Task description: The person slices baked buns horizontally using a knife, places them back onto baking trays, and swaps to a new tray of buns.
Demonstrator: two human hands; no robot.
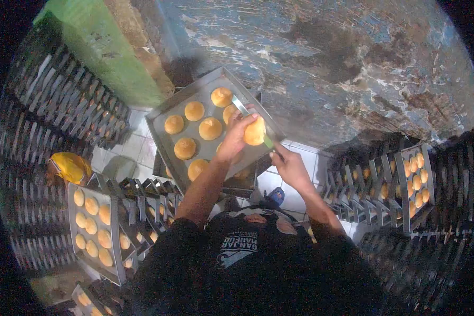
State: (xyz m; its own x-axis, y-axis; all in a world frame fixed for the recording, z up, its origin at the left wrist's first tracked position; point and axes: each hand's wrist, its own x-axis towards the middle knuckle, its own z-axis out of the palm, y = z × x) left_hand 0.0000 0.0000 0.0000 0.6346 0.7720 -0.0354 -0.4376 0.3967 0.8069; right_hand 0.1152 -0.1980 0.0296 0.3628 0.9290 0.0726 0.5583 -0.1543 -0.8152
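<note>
A metal tray [158, 145] with several round golden buns lies tilted in front of me. My left hand [238, 136] is over its right part, with fingers closed round a bun [255, 131] lifted above the tray. Near the tray's right corner, my right hand [289, 167] grips the green handle [268, 142] of a flat tool. Its metal blade [240, 105] shows beyond my left fingers; the part between is hidden behind my left hand and the bun.
Racks with trays of buns stand at the lower left [92, 224] and right [416, 181]. Dark slatted stacks line both sides. Ahead rises a worn blue wall [321, 63]. Something yellow [71, 167] is at the left, above white floor tiles [137, 150].
</note>
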